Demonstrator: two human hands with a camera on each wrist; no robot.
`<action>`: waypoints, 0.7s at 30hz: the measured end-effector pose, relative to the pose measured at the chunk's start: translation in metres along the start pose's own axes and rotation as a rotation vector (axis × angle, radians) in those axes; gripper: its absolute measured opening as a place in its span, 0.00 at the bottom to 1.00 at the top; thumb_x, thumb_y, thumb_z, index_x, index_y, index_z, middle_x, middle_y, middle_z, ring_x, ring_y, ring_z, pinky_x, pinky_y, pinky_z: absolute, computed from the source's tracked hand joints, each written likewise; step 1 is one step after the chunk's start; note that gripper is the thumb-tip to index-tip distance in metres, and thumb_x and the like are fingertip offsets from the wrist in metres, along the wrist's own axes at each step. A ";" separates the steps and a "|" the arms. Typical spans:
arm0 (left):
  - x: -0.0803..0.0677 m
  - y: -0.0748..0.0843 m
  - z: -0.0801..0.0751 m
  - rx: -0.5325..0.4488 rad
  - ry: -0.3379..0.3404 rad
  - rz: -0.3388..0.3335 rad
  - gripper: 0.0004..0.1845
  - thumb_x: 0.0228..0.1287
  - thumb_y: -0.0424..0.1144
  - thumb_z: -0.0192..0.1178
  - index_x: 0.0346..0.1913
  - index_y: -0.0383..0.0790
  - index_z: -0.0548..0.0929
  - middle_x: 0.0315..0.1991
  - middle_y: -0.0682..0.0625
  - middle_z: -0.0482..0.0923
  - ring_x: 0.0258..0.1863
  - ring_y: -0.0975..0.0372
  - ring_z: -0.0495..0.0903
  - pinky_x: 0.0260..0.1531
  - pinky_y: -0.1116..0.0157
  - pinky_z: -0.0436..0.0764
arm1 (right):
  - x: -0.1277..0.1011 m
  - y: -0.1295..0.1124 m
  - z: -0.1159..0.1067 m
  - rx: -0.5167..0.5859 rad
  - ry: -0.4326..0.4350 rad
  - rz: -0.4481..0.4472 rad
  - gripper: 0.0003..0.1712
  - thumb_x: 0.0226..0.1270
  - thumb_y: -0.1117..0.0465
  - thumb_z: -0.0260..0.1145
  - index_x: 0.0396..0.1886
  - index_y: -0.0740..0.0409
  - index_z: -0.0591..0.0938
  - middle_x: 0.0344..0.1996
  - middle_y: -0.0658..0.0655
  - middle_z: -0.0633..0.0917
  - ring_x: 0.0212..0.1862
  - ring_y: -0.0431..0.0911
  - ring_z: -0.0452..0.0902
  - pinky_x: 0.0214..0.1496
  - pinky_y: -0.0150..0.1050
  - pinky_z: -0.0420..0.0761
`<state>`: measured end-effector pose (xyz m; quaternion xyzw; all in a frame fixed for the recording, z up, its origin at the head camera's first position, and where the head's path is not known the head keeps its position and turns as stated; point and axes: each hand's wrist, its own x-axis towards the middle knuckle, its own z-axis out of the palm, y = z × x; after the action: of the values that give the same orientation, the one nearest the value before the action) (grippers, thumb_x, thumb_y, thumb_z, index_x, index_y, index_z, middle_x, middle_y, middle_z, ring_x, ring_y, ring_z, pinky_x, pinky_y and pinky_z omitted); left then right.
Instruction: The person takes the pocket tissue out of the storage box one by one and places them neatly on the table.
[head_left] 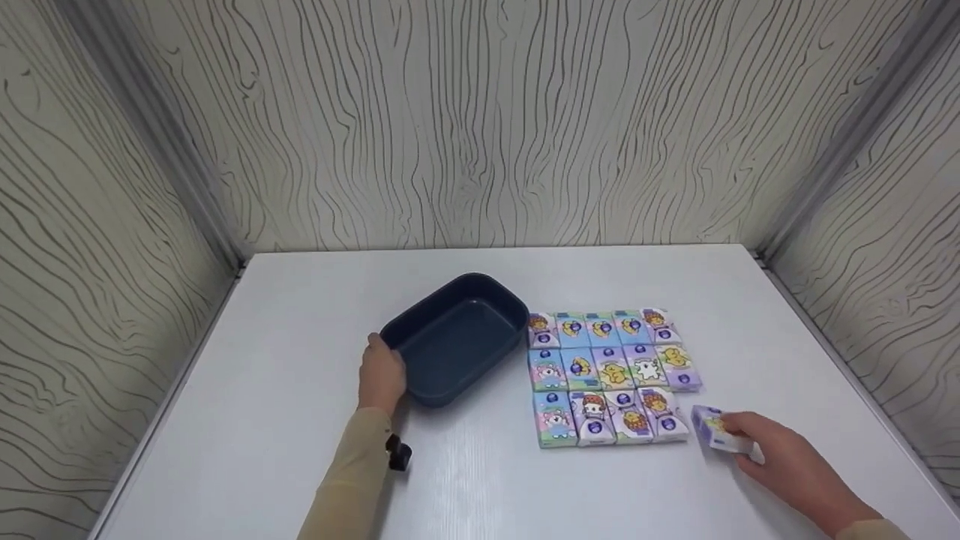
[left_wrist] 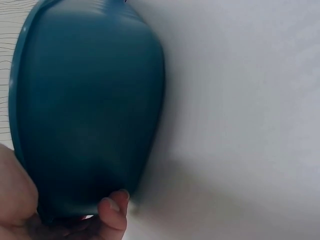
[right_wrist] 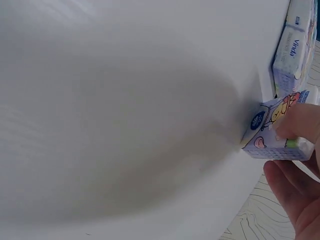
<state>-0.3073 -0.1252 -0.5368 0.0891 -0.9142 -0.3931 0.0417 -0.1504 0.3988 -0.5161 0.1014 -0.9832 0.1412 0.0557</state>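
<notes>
A dark blue plastic basin (head_left: 457,349) stands at an angle left of the table's middle. My left hand (head_left: 382,381) grips its near left corner; in the left wrist view curled fingertips (left_wrist: 114,212) show at the basin's wall. My right hand (head_left: 787,461) pinches a small pack of tissues (head_left: 712,431) between thumb and fingers, at the right end of the front row. In the right wrist view this purple pack (right_wrist: 272,127) is tilted, close to the neighbouring packs. Several other tissue packs (head_left: 611,371) with cartoon prints lie flat in three rows.
The rows of packs begin close to the basin's right end. Under everything is a white table (head_left: 300,300), walled at the back and sides by wood-grain panels (head_left: 465,127). A black wrist device (head_left: 399,454) sits on the left sleeve (head_left: 349,476).
</notes>
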 end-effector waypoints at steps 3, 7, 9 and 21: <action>0.001 0.000 -0.001 -0.006 0.006 -0.003 0.29 0.71 0.32 0.41 0.68 0.17 0.50 0.58 0.23 0.65 0.57 0.37 0.70 0.56 0.46 0.70 | 0.004 -0.002 0.006 -0.023 -0.030 -0.035 0.35 0.40 0.74 0.77 0.52 0.59 0.76 0.49 0.57 0.80 0.51 0.56 0.78 0.50 0.51 0.78; 0.000 0.000 0.000 -0.010 -0.005 0.004 0.28 0.71 0.32 0.41 0.67 0.17 0.50 0.57 0.23 0.66 0.55 0.37 0.71 0.53 0.46 0.72 | 0.008 -0.003 0.014 -0.017 -0.056 -0.046 0.33 0.43 0.73 0.76 0.51 0.57 0.74 0.55 0.60 0.76 0.56 0.59 0.74 0.53 0.52 0.76; -0.001 -0.001 0.001 -0.013 -0.005 0.008 0.29 0.71 0.32 0.41 0.68 0.16 0.50 0.57 0.23 0.67 0.55 0.37 0.72 0.53 0.47 0.73 | 0.011 -0.003 0.016 0.005 -0.068 -0.042 0.28 0.45 0.73 0.75 0.47 0.54 0.75 0.57 0.60 0.74 0.59 0.60 0.72 0.54 0.52 0.75; 0.000 0.000 -0.001 -0.015 -0.007 -0.004 0.28 0.72 0.32 0.41 0.68 0.18 0.50 0.58 0.23 0.66 0.57 0.38 0.70 0.55 0.47 0.71 | 0.020 -0.004 0.019 0.052 -0.050 -0.049 0.24 0.47 0.76 0.71 0.40 0.49 0.78 0.60 0.59 0.74 0.61 0.61 0.70 0.57 0.53 0.73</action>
<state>-0.3074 -0.1255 -0.5363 0.0893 -0.9111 -0.4005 0.0381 -0.1709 0.3857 -0.5301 0.1303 -0.9775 0.1627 0.0317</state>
